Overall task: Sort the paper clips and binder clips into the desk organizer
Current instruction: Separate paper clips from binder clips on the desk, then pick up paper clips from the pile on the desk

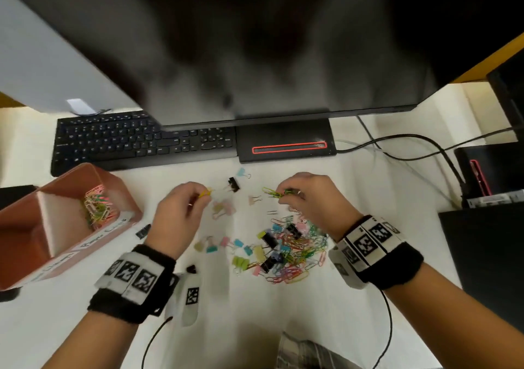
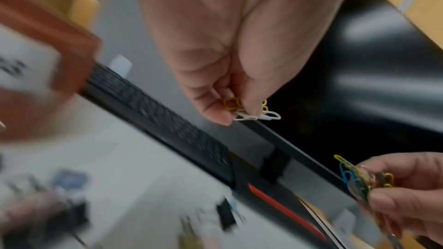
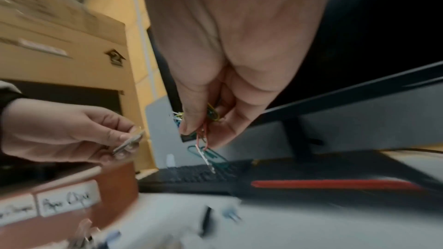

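- Left hand (image 1: 175, 212): thumb and fingertips pinch a few paper clips (image 2: 249, 110), yellow and white, which stick out past the fingertips toward 3 o'clock in the head view.
- Right hand (image 1: 309, 201): fingers curl round a small bundle of mixed clips (image 1: 276, 192); its green and yellow loops stick out toward 9 o'clock, facing the left hand, the two hands apart.
- Unsorted pile (image 1: 286, 249) of paper clips and binder clips lies on the white desk (image 1: 255, 312), at 6 o'clock from the right hand.
- Desk organizer (image 1: 113, 187) stands at 9 o'clock from the left hand; one compartment holds sorted paper clips (image 1: 97, 207).
- Hard to make out: both wrist views are motion-blurred; the exact clip count in either hand cannot be told.
- Right wrist view only: a teal clip (image 3: 208, 155) hanging below the fingers, and an organizer label (image 3: 68, 200) with handwriting, not clearly legible.
- Left wrist view only: the white clip in the left pinch.
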Demonstrator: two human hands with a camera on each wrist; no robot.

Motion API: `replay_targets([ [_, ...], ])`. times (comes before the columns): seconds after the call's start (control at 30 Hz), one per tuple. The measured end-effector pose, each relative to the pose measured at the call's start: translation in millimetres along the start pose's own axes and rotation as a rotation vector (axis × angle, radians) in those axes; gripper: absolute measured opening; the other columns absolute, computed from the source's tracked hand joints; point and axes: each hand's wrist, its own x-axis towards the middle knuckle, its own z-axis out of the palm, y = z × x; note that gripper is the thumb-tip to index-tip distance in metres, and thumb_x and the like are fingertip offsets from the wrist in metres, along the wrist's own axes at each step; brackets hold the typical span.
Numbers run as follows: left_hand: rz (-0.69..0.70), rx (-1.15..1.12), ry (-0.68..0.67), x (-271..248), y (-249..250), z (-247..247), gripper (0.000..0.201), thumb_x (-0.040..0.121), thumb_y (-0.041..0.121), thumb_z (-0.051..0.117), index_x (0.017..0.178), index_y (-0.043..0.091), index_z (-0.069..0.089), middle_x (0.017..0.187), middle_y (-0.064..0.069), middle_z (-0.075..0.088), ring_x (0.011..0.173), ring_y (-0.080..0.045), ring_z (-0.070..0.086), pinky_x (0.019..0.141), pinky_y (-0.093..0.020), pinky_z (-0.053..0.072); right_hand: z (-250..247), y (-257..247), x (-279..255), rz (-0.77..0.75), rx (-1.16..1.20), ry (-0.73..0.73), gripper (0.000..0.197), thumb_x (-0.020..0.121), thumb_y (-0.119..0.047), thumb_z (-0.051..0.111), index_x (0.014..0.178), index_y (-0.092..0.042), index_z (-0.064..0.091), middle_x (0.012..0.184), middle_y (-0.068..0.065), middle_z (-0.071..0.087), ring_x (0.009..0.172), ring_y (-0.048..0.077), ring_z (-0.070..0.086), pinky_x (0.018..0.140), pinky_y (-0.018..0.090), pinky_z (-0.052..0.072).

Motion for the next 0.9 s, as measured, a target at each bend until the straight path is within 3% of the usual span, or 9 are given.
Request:
replay_targets([
  [0.17, -0.284, 0.058, 0.174, -26, -67, -92, 0.009, 0.086, 0.015, 0.061, 0.085, 0.006, 0.062, 0.080, -0.013, 0.068, 0.080, -0.028, 0.062, 0.073, -0.034, 0.044, 57, -112, 52, -0.208, 0.153, -0.020, 0.011, 0.079, -0.014, 0.069, 0.090, -0.014, 0.071, 0.083, -0.004, 0.062, 0.078, 0.013, 0.057, 0.077, 0.026, 0.046],
  [0.27, -0.412, 0.124, 0.194, -26, -106, -123, 0.016, 0.083, 0.020, 0.064, 0.087, 0.004, 0.063, 0.082, -0.013, 0.067, 0.084, -0.031, 0.062, 0.072, -0.034, 0.043, 108, -177, 88, -0.281, 0.179, -0.049, 0.012, 0.078, -0.011, 0.068, 0.090, -0.011, 0.071, 0.085, -0.001, 0.066, 0.079, 0.010, 0.054, 0.078, 0.025, 0.043],
  [0.33, -0.478, 0.077, 0.146, -21, -124, -129, 0.023, 0.084, 0.024, 0.064, 0.098, 0.006, 0.063, 0.093, -0.010, 0.069, 0.090, -0.028, 0.063, 0.077, -0.032, 0.045, 142, -203, 110, -0.247, 0.177, -0.076, 0.014, 0.080, -0.011, 0.067, 0.094, -0.012, 0.070, 0.094, 0.004, 0.070, 0.083, 0.013, 0.058, 0.084, 0.028, 0.046],
  [0.43, -0.449, 0.067, 0.033, -15, -136, -130, 0.027, 0.091, 0.023, 0.051, 0.114, 0.010, 0.059, 0.111, -0.015, 0.066, 0.102, -0.030, 0.060, 0.087, -0.034, 0.044, 176, -220, 129, -0.125, 0.139, -0.121, 0.026, 0.086, -0.015, 0.061, 0.112, -0.012, 0.063, 0.110, 0.008, 0.068, 0.099, 0.021, 0.062, 0.093, 0.035, 0.049],
  [0.5, -0.426, 0.048, 0.027, -16, -134, -134, 0.032, 0.094, 0.018, 0.044, 0.124, 0.010, 0.053, 0.122, -0.015, 0.061, 0.112, -0.030, 0.055, 0.095, -0.033, 0.041, 180, -222, 129, -0.085, 0.173, -0.125, 0.032, 0.091, -0.020, 0.056, 0.122, -0.016, 0.057, 0.114, 0.007, 0.067, 0.098, 0.020, 0.064, 0.091, 0.037, 0.052],
  [0.57, -0.378, 0.010, 0.060, -22, -130, -138, 0.033, 0.095, 0.017, 0.044, 0.126, 0.011, 0.051, 0.124, -0.010, 0.059, 0.114, -0.025, 0.054, 0.094, -0.028, 0.038, 171, -217, 122, -0.092, 0.217, -0.131, 0.031, 0.093, -0.025, 0.051, 0.125, -0.022, 0.053, 0.116, 0.002, 0.066, 0.096, 0.016, 0.065, 0.085, 0.033, 0.055],
  [0.67, -0.267, -0.094, 0.049, -32, -119, -133, 0.025, 0.093, 0.018, 0.049, 0.117, 0.014, 0.056, 0.114, -0.002, 0.063, 0.104, -0.015, 0.058, 0.085, -0.019, 0.039, 145, -187, 99, -0.087, 0.252, -0.103, 0.024, 0.094, -0.029, 0.049, 0.117, -0.029, 0.057, 0.112, -0.006, 0.066, 0.099, 0.009, 0.063, 0.089, 0.027, 0.051],
  [0.77, -0.172, -0.158, -0.053, -37, -102, -110, 0.020, 0.091, 0.019, 0.053, 0.111, 0.017, 0.060, 0.102, 0.003, 0.065, 0.091, -0.010, 0.060, 0.072, -0.010, 0.040, 112, -137, 63, -0.022, 0.189, -0.047, 0.017, 0.093, -0.026, 0.052, 0.105, -0.027, 0.063, 0.101, -0.014, 0.066, 0.091, 0.011, 0.065, 0.087, 0.027, 0.052],
  [0.9, -0.021, -0.121, -0.227, -34, -68, -53, 0.021, 0.088, 0.018, 0.057, 0.109, 0.020, 0.060, 0.096, 0.003, 0.062, 0.077, -0.008, 0.060, 0.067, -0.016, 0.047, 75, -56, 7, 0.182, 0.041, 0.055, 0.016, 0.087, -0.023, 0.061, 0.103, -0.025, 0.064, 0.094, -0.009, 0.063, 0.076, 0.013, 0.059, 0.079, 0.029, 0.051],
])
